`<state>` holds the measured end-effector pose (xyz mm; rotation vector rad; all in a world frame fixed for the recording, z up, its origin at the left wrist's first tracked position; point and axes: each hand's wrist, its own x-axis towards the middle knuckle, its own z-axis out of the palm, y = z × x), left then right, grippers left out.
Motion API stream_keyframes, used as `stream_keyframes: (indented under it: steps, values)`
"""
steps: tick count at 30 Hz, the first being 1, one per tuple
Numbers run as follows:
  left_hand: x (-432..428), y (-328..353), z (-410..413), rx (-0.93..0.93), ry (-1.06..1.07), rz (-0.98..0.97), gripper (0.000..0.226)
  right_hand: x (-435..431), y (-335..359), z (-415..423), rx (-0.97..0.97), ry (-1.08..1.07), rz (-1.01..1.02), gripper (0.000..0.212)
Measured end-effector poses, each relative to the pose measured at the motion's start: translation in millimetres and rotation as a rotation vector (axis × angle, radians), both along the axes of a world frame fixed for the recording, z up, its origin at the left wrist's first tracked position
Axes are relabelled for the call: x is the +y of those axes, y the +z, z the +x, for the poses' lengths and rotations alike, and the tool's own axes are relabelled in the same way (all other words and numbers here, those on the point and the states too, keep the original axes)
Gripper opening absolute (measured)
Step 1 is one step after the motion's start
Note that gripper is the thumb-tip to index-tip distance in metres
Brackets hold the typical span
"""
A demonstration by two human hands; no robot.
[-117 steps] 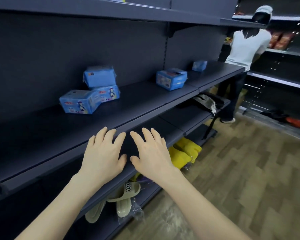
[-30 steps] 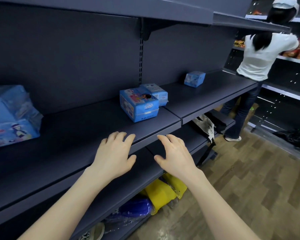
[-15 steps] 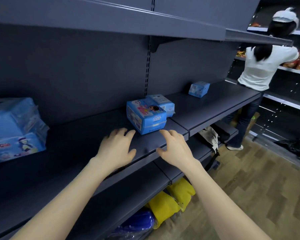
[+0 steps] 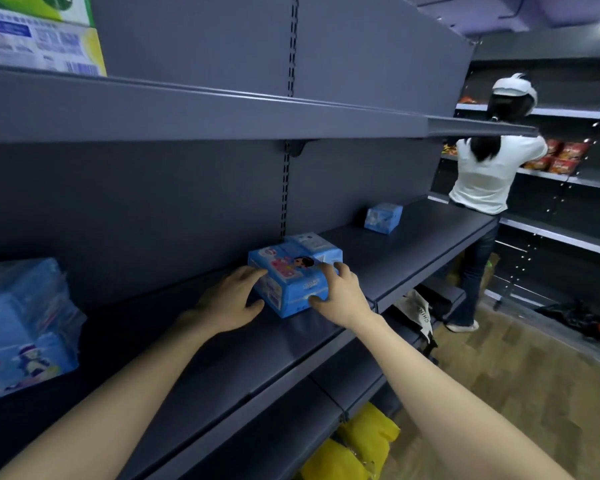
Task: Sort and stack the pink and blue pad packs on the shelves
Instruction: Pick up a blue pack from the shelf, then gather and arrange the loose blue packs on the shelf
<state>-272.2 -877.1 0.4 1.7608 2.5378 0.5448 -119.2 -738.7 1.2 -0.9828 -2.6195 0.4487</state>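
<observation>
Both hands are at the blue pad pack (image 4: 290,284), the one with a cartoon girl on top, which sits on the middle shelf (image 4: 222,358) close to its front lip. The left hand (image 4: 227,301) lies against the pack's 9 o'clock side, fingers (image 4: 253,271) fairly straight and close together along the wrapper and the thumb held apart low down. The right hand (image 4: 340,294) grips the 3 o'clock corner: its fingers curl over the top edge while the thumb presses the front face. Touching the pack at its 1 o'clock is a paler pack (image 4: 314,244), and well beyond that in the same direction a small blue pack (image 4: 383,218) stands alone. Away at 9 o'clock, well apart, is a stack of blue packs (image 4: 21,323) in glossy film. I'd judge the pack light and squashy, soft padding under slick plastic, so a one-handed pinch could slide or dent it. Squeezing it gently between two palms on opposite sides looks the safer hold, lifting clear so the paler neighbour isn't dragged along. No pink pack shows from here. At 2 o'clock down the aisle a person in a white top (image 4: 489,174) faces other shelves, and yellow bags (image 4: 361,441) sit low by the floor.
</observation>
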Motion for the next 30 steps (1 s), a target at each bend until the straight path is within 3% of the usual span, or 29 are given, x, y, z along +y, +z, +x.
stream_keyframes:
  steps: [8, 17, 22, 26, 30]
  values:
    - [18.3, 0.0, -12.2, 0.022, 0.067, -0.013, 0.062, 21.0, 3.3, -15.5, -0.054, 0.064, -0.045, 0.071]
    - [23.9, -5.6, -12.2, 0.060, 0.163, -0.043, 0.061, 15.0, 1.1, -48.9, -0.127, 0.003, -0.162, 0.095]
    - [13.5, -8.3, -11.6, 0.030, 0.221, -0.069, 0.061, 17.0, 4.4, -56.3, -0.078, 0.014, -0.189, 0.087]
    - [5.3, -4.8, -13.7, -0.113, 0.338, 0.016, 0.060, 27.4, 3.9, -53.3, 0.022, 0.084, -0.226, 0.083]
    - [-0.3, 1.0, -22.8, -0.503, 0.494, 0.237, 0.066, 30.5, -7.6, -44.5, 0.148, 0.266, -0.104, 0.073]
